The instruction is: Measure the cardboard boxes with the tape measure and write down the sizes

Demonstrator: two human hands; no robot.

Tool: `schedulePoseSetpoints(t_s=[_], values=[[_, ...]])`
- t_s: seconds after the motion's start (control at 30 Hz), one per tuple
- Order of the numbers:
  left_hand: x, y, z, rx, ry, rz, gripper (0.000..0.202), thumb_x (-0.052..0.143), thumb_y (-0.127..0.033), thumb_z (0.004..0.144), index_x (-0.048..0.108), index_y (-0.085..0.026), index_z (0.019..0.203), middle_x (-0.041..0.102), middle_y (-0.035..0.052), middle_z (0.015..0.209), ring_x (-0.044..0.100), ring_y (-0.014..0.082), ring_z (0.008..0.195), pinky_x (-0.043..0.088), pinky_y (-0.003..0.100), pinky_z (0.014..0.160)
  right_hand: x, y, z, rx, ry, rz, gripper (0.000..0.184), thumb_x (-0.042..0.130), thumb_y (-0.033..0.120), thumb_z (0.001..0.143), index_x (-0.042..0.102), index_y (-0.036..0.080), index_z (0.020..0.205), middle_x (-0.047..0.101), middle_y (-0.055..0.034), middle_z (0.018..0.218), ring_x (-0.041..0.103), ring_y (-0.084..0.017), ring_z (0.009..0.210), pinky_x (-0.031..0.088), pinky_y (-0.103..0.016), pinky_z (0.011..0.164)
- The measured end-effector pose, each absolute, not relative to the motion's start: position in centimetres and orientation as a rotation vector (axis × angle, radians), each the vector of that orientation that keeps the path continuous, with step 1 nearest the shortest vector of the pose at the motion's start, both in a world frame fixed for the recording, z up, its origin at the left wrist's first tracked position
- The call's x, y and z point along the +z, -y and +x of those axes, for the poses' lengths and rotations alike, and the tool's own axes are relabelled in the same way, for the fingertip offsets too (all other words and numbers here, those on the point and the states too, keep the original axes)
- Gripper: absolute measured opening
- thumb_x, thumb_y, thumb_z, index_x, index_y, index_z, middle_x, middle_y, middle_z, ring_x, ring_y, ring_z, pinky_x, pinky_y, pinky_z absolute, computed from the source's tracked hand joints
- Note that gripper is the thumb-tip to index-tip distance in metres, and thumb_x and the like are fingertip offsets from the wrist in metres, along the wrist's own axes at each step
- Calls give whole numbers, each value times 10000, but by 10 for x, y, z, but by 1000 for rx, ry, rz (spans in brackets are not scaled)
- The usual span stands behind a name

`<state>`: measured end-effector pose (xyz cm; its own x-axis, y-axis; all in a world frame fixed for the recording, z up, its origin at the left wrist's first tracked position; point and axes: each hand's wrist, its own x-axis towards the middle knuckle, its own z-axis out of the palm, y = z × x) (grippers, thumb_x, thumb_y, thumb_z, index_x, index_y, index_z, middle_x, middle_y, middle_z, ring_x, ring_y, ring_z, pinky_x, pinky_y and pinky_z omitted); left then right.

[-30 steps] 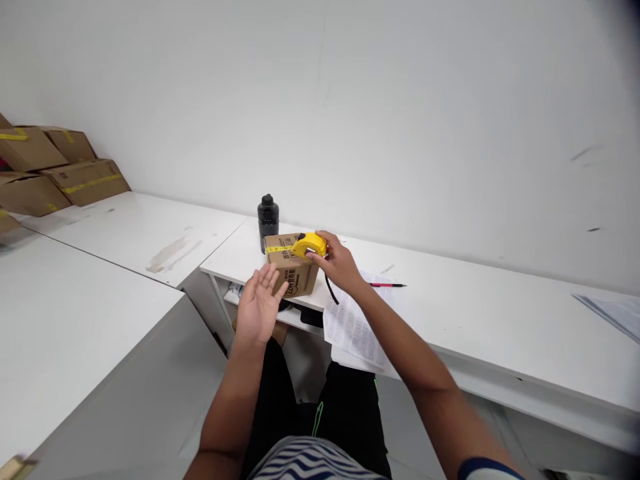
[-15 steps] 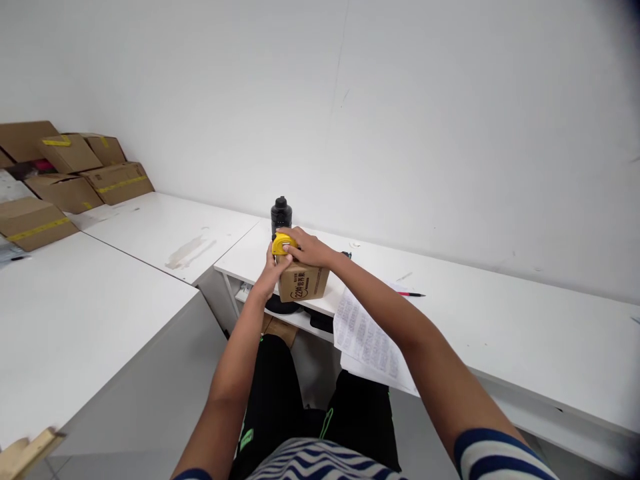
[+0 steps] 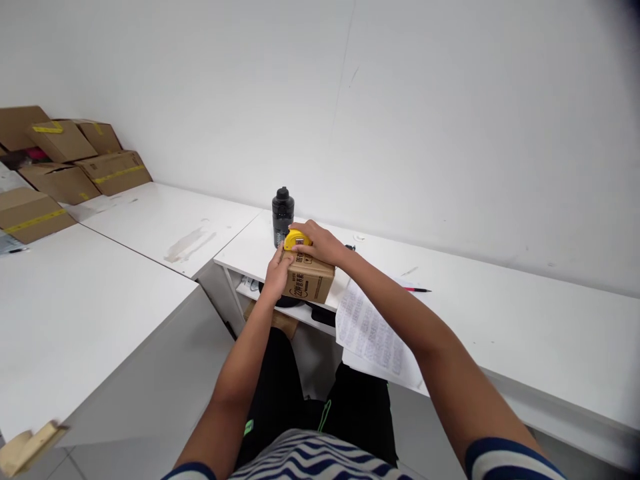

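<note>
A small brown cardboard box (image 3: pixel 314 288) with dark printing sits at the front edge of the white desk. Over its top, my right hand (image 3: pixel 323 243) is closed around a yellow tape measure (image 3: pixel 296 239), fingers curled on its upper side. My left hand (image 3: pixel 278 275) grips the box's left side, its thumb on the top edge just below the tape measure. Whether the left fingers also pinch the end of the tape, I cannot tell. Behind the tape measure stands a dark water bottle (image 3: pixel 283 212), upright.
Printed paper sheets (image 3: pixel 373 327) overhang the desk edge under my right forearm. A red and black pen (image 3: pixel 417 289) lies beyond them. Several cardboard boxes (image 3: pixel 117 172) are piled at the far left. Dark items rest on the shelf (image 3: pixel 327 328) below the desk.
The tape measure and my right hand have shifted slightly right over the box, showing more of its printed top. My left hand stays at the box's left side. The view has moved a little.
</note>
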<state>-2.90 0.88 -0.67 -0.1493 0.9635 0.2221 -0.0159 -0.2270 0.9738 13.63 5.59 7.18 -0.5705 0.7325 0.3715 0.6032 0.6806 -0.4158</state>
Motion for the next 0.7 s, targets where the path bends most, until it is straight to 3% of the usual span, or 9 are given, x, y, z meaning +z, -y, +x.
schedulePoseSetpoints(t_s=[0.13, 0.27, 0.4, 0.7], values=[[-5, -9, -25, 1485, -1174, 1232, 620, 579, -349, 864, 446, -318, 1470, 474, 17, 1517, 496, 251, 1347, 401, 383, 1099, 66, -51, 141, 290, 2355, -1067, 511, 524, 455, 934, 432, 332, 1421, 529, -74, 1171, 594, -255, 970, 498, -395, 836], [-4, -9, -23, 1462, -1186, 1219, 616, 574, -350, 864, 456, -297, 1467, 531, 28, 1468, 552, 262, 1284, 438, 391, 1058, 69, -48, 141, 283, 2358, -1067, 505, 523, 432, 935, 435, 336, 1423, 530, -71, 1159, 594, -251, 954, 495, -393, 840], [-2, -9, -22, 1498, -1224, 1238, 601, 579, -306, 853, 496, -254, 1445, 552, 33, 1448, 533, 253, 1305, 395, 374, 1101, 72, -40, 157, 312, 2327, -1097, 496, 544, 427, 923, 464, 322, 1402, 533, -74, 1145, 597, -249, 921, 496, -392, 835], [-4, -16, -22, 1488, -1197, 1249, 608, 574, -312, 856, 484, -260, 1455, 582, 32, 1417, 563, 245, 1274, 400, 371, 1105, 61, -6, 244, 294, 2168, -1258, 452, 570, 441, 910, 505, 335, 1344, 581, -72, 1176, 591, -271, 997, 499, -420, 862]])
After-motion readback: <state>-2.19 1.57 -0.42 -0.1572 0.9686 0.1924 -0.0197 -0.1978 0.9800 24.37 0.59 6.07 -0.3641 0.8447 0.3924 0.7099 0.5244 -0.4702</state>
